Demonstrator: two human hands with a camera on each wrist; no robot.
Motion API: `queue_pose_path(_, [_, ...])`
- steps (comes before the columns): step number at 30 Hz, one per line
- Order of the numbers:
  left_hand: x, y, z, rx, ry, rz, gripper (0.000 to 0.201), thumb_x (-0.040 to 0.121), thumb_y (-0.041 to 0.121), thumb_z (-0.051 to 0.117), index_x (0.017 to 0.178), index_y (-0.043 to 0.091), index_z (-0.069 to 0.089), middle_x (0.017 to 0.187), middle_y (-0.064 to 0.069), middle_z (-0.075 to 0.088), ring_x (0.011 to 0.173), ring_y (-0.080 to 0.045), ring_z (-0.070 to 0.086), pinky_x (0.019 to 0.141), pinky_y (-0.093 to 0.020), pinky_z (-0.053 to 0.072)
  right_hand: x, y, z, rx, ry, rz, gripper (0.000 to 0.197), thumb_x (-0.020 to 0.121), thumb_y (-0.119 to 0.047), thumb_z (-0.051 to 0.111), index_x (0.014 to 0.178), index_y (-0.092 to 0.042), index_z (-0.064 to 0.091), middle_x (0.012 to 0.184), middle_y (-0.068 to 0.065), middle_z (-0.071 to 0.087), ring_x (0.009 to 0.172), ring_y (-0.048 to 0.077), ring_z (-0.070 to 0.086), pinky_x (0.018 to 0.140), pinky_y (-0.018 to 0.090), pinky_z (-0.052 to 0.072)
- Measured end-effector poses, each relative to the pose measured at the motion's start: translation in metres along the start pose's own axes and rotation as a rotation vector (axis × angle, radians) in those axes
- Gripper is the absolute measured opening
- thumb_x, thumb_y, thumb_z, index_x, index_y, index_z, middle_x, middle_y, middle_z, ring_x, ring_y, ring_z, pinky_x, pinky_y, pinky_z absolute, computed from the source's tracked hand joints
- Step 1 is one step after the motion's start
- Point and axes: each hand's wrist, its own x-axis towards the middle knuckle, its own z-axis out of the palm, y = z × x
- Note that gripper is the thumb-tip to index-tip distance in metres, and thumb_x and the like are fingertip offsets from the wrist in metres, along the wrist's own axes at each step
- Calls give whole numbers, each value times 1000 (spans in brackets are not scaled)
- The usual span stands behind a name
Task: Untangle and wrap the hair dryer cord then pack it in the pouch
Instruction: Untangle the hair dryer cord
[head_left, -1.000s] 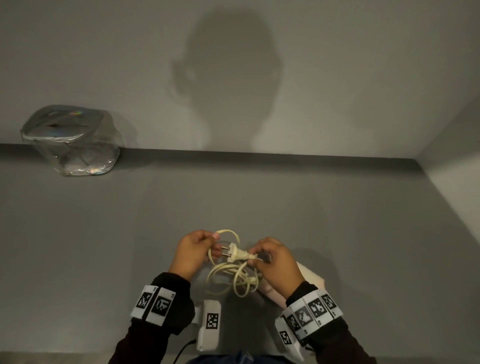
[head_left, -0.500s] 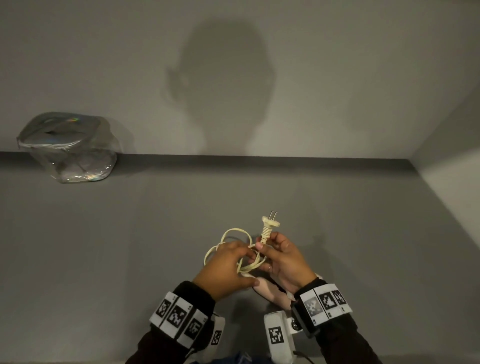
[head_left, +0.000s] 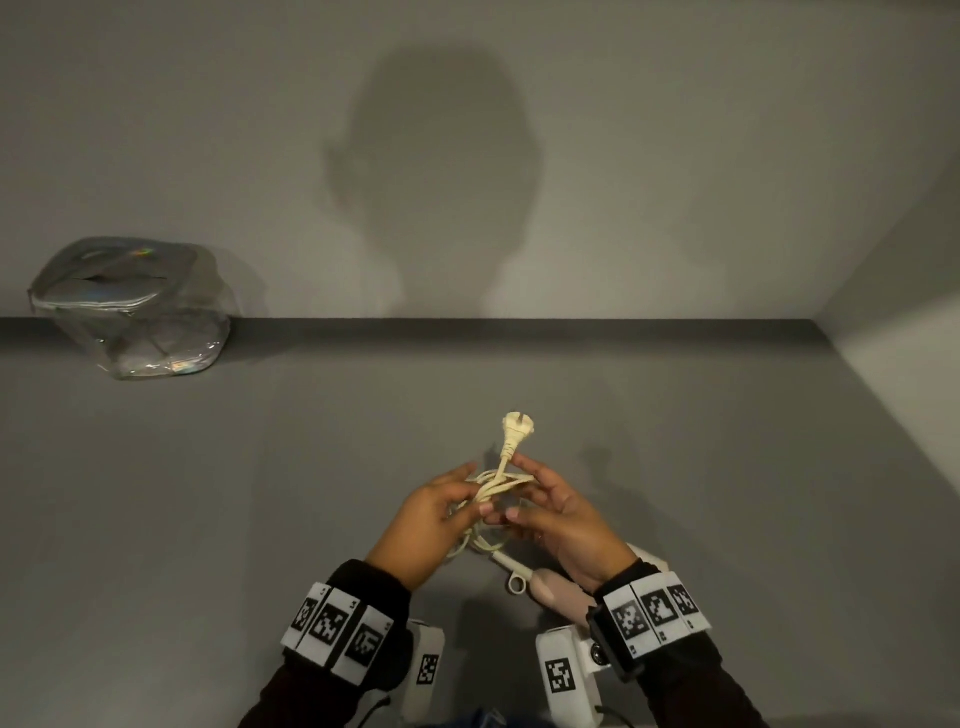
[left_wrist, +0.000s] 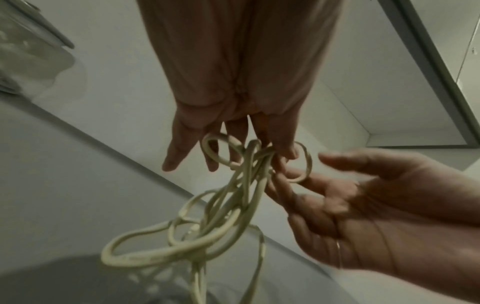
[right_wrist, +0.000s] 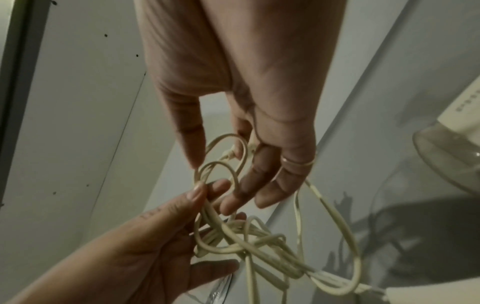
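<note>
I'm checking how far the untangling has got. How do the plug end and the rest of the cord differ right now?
The plug sticks up free above both hands; the cord is bunched between them. The plug's stretch runs straight; the cord is looped and tangled. The left hand pinches the cord, while the right hand holds near the plug. Both are cream.

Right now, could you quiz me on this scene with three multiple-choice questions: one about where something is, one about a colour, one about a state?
1. Where does the pouch stand?
A. far left, against the wall
B. under the right hand
C. on the person's lap

2. What colour is the cord?
A. black
B. cream
C. red

3. What state is the cord in?
A. neatly wrapped round the dryer
B. packed in the pouch
C. a tangle of loops held between both hands

Answers:
1 A, the head view shows it at the back left.
2 B, cord and plug are pale cream.
3 C, the left hand and right hand hold crossing loops.
</note>
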Motion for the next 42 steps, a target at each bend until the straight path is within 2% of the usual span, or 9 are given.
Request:
queue_pose_path(6, [1,2,3,80,-149,44,31,84,28,53,103,11,70,122,2,62,112,-5,57,100,-21,41,8,6,1,-134,144,-65,50,79,10,57,120,-18,53,77,7,71,74,14,68,66,21,54])
queue_pose_path(9, [3,5,3,246,-139,41,36,82,35,46,87,7,67,101,-5,65,94,-16,60,86,-33,46,10,7,0,-151,206,-100,51,76,13,59,113,-20,51,64,1,72,67,11,68,66,19,53])
queue_pose_path(15, [3,1,6,367,-49,43,25,92,23,48,97,6,66,131,-5,52,119,-19,51,95,-18,33,14,14,-1,-127,254,2,44,73,20,57,94,-14,38,48,-1,64,47,5,60,49,15,49])
queue_pose_path(23, [11,-12,-4,-84,362,-250,23,88,9,45,70,6,59,90,-8,52,78,-24,61,81,-43,52,5,11,4,-607,127,11,42,66,13,65,85,-23,55,54,-5,43,40,-2,42,51,12,36])
queue_pose_path(30, [19,-14,-39,-436,359,-449,23,90,8,45,69,10,56,68,-4,64,78,-24,61,66,-27,49,-1,14,-7,-503,201,37,39,68,20,61,99,-4,60,52,-4,44,43,-2,46,53,10,43])
queue_pose_path(32, [18,-13,-33,-338,352,-400,6,85,12,59,86,15,54,84,0,60,89,-26,60,70,-29,48,1,13,-5,-431,204,34,44,67,22,60,106,3,57,52,-4,48,45,0,51,54,14,50])
queue_pose_path(34, [15,-12,-25,-179,332,-238,36,76,12,70,101,24,47,100,6,53,93,-17,56,77,-29,46,1,11,-1,-349,185,39,47,67,25,57,110,5,55,57,2,45,44,3,55,50,17,52])
queue_pose_path(38, [12,-3,-9,435,118,68,40,74,-2,53,90,32,67,106,4,65,105,-18,48,95,-34,40,1,9,11,-302,146,32,46,71,24,54,112,3,53,65,5,47,47,3,60,45,13,47])
queue_pose_path(42, [10,-3,-3,515,-44,2,38,71,44,52,103,31,68,116,10,64,116,-17,37,100,-29,30,3,9,10,-232,177,12,43,76,21,52,110,-5,53,61,-2,55,53,6,64,50,17,53])
